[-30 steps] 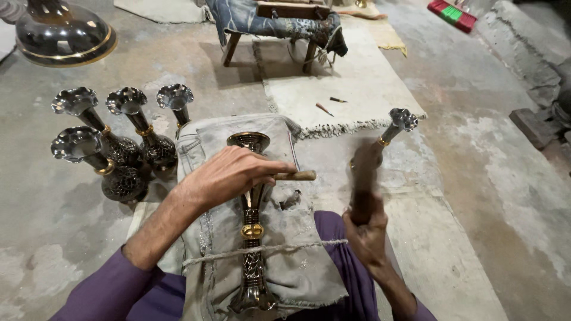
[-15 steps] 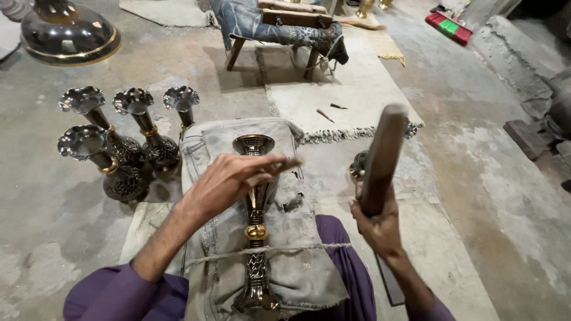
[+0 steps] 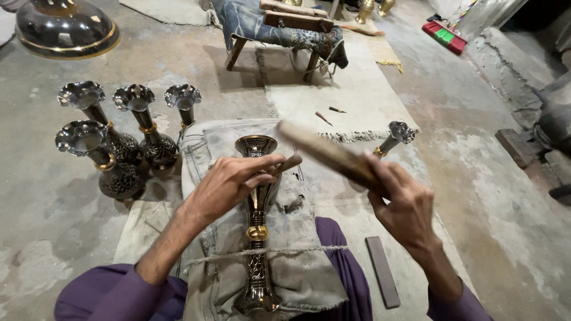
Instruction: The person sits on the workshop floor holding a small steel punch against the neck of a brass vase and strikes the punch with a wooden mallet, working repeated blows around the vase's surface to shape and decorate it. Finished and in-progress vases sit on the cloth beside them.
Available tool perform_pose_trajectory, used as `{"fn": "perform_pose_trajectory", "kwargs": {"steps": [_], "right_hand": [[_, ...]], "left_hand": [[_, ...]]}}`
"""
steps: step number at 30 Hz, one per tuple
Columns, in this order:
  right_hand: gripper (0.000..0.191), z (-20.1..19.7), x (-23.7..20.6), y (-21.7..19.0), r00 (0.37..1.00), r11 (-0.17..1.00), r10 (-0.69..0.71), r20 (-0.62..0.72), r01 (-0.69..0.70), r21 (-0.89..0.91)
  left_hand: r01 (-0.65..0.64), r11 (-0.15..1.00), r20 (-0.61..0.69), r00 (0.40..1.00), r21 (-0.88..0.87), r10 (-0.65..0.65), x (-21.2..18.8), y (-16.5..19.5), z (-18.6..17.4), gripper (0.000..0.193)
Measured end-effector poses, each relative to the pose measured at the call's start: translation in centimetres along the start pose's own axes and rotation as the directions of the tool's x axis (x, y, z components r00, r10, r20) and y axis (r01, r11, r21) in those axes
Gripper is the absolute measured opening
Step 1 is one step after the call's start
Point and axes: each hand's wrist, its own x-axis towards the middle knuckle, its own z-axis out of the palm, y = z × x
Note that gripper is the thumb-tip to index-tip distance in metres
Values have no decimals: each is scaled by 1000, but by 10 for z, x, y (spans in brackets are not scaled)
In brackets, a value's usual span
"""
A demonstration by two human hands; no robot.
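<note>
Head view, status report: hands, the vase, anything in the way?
Left hand pins chisel on vase. Right hand grips wooden mallet, raised over chisel. Nothing between them.

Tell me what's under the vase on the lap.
Under the vase lies a grey cloth, over purple-clad legs. A cord crosses its stem. The left hand hides part of the neck; anything under the cloth is hidden.
</note>
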Motion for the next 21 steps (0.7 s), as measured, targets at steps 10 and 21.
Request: {"fn": "perform_pose_trajectory", "kwargs": {"steps": [10,21], "right_hand": [[65,-6,33,3,989,975,-146,-13,146,169],[70,-40,86,-44,924,864,-360,127,381,-328]], "left_hand": [[99,993,-196,974,-69,-111,-19,-17,27,42],[111,950,-428,873,-293,-234,-37,-3,43,41]]}}
